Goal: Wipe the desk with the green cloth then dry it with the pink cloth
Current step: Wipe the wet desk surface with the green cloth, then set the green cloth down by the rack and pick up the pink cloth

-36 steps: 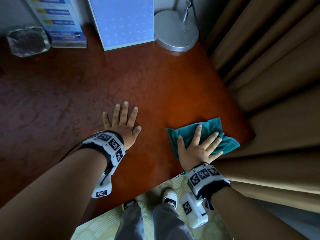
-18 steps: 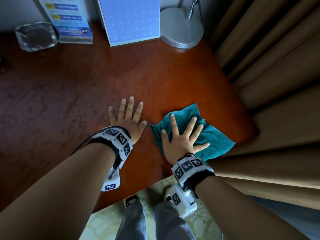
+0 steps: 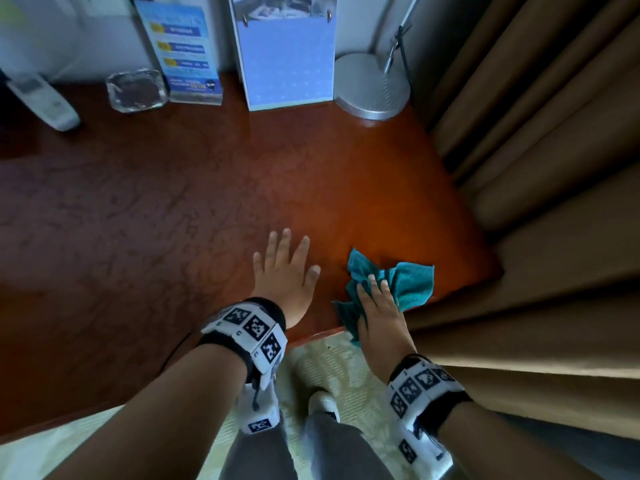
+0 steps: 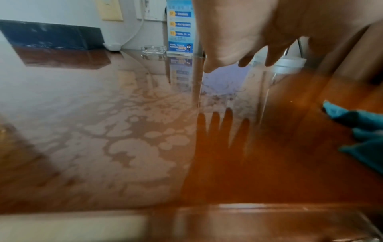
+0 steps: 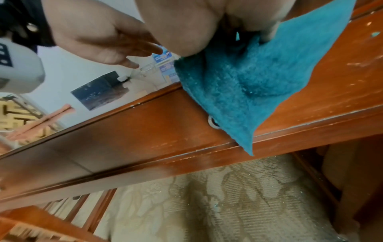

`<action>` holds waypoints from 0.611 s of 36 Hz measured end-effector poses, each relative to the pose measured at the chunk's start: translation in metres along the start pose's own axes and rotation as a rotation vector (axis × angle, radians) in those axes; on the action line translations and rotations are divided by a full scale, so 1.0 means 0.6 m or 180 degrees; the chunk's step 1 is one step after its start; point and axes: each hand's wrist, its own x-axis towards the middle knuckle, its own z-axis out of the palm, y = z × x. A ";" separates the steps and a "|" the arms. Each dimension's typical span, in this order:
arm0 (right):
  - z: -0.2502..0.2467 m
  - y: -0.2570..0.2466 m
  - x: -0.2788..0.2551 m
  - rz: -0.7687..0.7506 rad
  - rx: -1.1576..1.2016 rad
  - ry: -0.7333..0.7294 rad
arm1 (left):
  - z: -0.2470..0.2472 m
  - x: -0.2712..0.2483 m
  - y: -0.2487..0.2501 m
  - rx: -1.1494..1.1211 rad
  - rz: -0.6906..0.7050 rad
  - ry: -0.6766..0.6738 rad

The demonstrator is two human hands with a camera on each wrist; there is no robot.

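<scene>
The green cloth (image 3: 412,282) lies bunched at the near right corner of the red-brown desk (image 3: 173,220). My right hand (image 3: 377,306) grips it, fingers curled into the folds. In the right wrist view one corner of the cloth (image 5: 248,81) hangs over the desk's front edge (image 5: 145,122) below my right hand (image 5: 186,24). My left hand (image 3: 284,268) is spread with straight fingers just left of the cloth. The left wrist view shows that hand (image 4: 248,32) a little above the wet, streaked desk (image 4: 124,139), with the cloth (image 4: 362,131) at the right. No pink cloth is in view.
Along the back wall stand a white handset (image 3: 45,102), a glass ashtray (image 3: 136,90), a blue leaflet stand (image 3: 187,53), a blue board (image 3: 287,60) and a round silver lamp base (image 3: 372,86). Brown curtains (image 3: 536,168) border the desk's right side. Carpet and my shoes (image 3: 322,403) show below.
My right hand pulled the cloth back to the desk's near edge and gathered it from flat into a bunch. The left hand stayed spread beside it.
</scene>
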 end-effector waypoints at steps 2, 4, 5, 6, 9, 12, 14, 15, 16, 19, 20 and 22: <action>0.000 0.006 -0.018 -0.0087 -0.0030 -0.0080 | -0.002 -0.022 0.006 -0.0146 0.0008 0.0025; -0.003 0.006 -0.036 -0.0181 0.0161 -0.0137 | -0.005 -0.045 0.009 -0.0281 0.0081 0.0064; -0.007 0.003 -0.046 -0.0241 0.0312 -0.0182 | -0.006 -0.057 0.010 -0.0347 0.0127 0.0098; -0.012 -0.002 -0.055 -0.0316 0.0461 -0.0227 | -0.007 -0.069 0.010 -0.0419 0.0163 0.0123; -0.034 -0.025 -0.080 -0.0568 0.0853 -0.0266 | -0.013 -0.111 0.006 -0.0722 0.0172 0.0185; -0.059 -0.059 -0.092 -0.0925 0.1037 -0.0285 | -0.025 -0.155 -0.008 -0.1031 0.0021 0.0204; -0.076 -0.086 -0.093 -0.1196 0.1259 -0.0349 | -0.032 -0.184 -0.022 -0.1104 -0.0150 0.0190; -0.085 -0.101 -0.091 -0.1321 0.1372 -0.0398 | -0.036 -0.198 -0.030 -0.1215 -0.0265 0.0210; -0.093 -0.117 -0.089 -0.1442 0.1477 -0.0471 | -0.040 -0.213 -0.036 -0.1437 -0.0391 0.0259; -0.119 -0.174 -0.088 -0.1845 0.1749 -0.0624 | -0.050 -0.257 -0.062 -0.1953 -0.0661 0.0388; -0.128 -0.194 -0.092 -0.1958 0.1836 -0.0679 | -0.053 -0.270 -0.073 -0.1900 -0.0711 0.0421; -0.142 -0.236 -0.102 -0.2086 0.2017 -0.0803 | -0.061 -0.297 -0.098 -0.1872 -0.0801 0.0599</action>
